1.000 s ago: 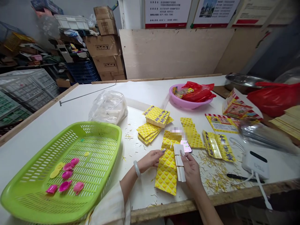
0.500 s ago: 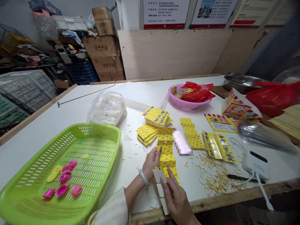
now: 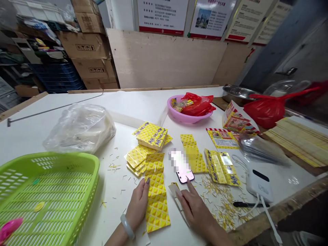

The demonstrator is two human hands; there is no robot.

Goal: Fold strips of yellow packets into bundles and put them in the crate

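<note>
My left hand (image 3: 137, 203), with a bangle on its wrist, pinches the left edge of a yellow patterned card strip (image 3: 157, 201) that lies creased across the table. My right hand (image 3: 196, 210) keeps a narrow folded card strip (image 3: 178, 198), pale side showing, between thumb and fingers. Its index finger stretches out to the lower end of a phone (image 3: 185, 175), whose screen is lit and partly blurred. Beyond the left hand sit a stack of yellow printed cards (image 3: 151, 134) and a looser pile of yellow cards (image 3: 135, 159).
A green basket (image 3: 93, 184) stands at the left, a clear plastic bag (image 3: 82, 128) behind it. Farther back is a pink basin (image 3: 189, 118) holding a red bag. Paper scraps (image 3: 220, 201), a white power bank (image 3: 259, 186) and a black pen (image 3: 248, 204) lie at the right.
The right hand has moved away from the yellow strip and its index finger now reaches the phone, the pale strip still held. The left hand stays at the yellow strip. The view has swung right.
</note>
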